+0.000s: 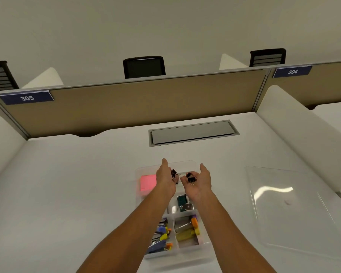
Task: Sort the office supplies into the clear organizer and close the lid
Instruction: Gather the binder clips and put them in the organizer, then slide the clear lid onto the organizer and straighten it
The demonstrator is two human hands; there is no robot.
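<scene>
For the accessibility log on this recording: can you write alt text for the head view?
Both hands, left hand and right hand, cup small black binder clips over the far end of an open clear organizer on a white desk. Its compartments hold pink sticky notes and colourful clips; the clear lid lies to the right.

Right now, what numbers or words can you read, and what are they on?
"305": white digits on the blue desk sign at the left end of the tan divider panel.
"304": white digits on the blue desk sign on the panel to the right.
Nothing readable shows on the supplies in the clear organizer.
</scene>
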